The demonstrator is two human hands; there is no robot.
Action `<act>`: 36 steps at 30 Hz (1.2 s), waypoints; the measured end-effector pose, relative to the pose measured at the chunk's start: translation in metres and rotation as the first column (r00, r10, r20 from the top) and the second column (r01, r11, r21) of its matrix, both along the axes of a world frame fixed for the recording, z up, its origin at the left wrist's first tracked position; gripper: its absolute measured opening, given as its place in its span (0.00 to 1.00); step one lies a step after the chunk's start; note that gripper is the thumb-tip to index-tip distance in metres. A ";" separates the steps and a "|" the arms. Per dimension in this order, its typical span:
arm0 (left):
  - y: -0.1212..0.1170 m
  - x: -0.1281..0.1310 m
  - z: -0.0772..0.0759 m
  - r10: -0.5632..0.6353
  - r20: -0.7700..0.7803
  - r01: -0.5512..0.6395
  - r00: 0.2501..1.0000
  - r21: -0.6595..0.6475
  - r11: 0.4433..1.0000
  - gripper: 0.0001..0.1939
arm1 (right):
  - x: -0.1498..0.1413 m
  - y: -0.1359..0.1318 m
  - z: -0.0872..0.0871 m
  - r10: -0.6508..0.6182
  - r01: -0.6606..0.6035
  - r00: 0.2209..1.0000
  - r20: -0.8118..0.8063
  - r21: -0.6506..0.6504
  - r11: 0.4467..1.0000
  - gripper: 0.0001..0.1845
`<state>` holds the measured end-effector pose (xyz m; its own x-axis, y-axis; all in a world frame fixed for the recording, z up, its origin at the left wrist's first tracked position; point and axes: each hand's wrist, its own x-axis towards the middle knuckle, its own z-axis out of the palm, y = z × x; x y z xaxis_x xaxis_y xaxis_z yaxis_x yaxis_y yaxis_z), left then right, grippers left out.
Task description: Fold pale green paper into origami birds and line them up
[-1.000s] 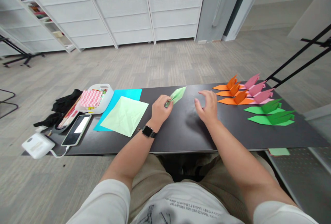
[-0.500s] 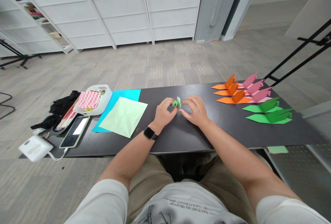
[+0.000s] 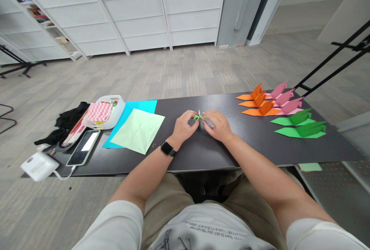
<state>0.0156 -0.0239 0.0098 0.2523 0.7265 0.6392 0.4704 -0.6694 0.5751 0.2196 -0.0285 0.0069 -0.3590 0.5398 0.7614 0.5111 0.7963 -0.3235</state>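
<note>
A small piece of folded green paper (image 3: 198, 117) is pinched between my two hands above the middle of the dark table (image 3: 196, 153). From the left, my left hand (image 3: 184, 125) grips it with thumb and fingers; a black watch (image 3: 167, 148) is on that wrist. My right hand (image 3: 217, 125) closes on its right side, the fingertips partly covering it. To the left lies a creased light green sheet (image 3: 138, 130) over a blue sheet (image 3: 146, 105). Several finished origami cranes stand at the right: orange (image 3: 266, 108), pink (image 3: 291, 106) and green (image 3: 309, 130).
At the left end are a white basket (image 3: 118, 115) with a pink zigzag-patterned packet (image 3: 100, 111), a black cloth (image 3: 71, 116), a phone (image 3: 83, 148) and a white power bank (image 3: 39, 166) cabled to it. A black metal stand (image 3: 329, 61) rises beyond the right end.
The folded green paper has turned and its upright points look narrower and lower. My right fingers have closed nearer to it; the things on the table have stayed in place.
</note>
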 end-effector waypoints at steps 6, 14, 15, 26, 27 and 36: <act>0.001 -0.001 0.000 -0.013 -0.023 0.013 1.000 0.005 1.000 0.02 | 0.000 -0.001 0.000 -0.016 0.016 1.000 -0.024 -0.026 1.000 0.12; -0.002 -0.001 0.003 -0.084 -0.022 0.083 0.996 -0.024 0.996 0.05 | 0.003 0.000 -0.001 -0.086 0.085 0.996 -0.021 -0.046 0.995 0.08; -0.002 -0.001 0.004 -0.084 -0.017 0.083 0.996 -0.019 0.996 0.05 | 0.003 -0.001 0.000 -0.091 0.090 0.996 -0.020 -0.046 0.995 0.08; -0.004 -0.001 0.005 -0.123 0.029 0.123 0.992 0.000 0.992 0.05 | 0.005 0.001 0.007 -0.060 0.047 0.992 -0.110 -0.113 0.993 0.21; -0.004 0.000 0.006 -0.132 0.041 0.133 0.990 -0.007 0.991 0.06 | 0.005 0.001 0.008 -0.039 0.025 0.993 -0.113 -0.123 0.992 0.18; -0.004 -0.001 0.010 -0.134 0.131 0.151 0.982 -0.130 0.980 0.11 | 0.005 0.001 0.012 -0.055 -0.001 0.975 -0.215 -0.251 0.968 0.08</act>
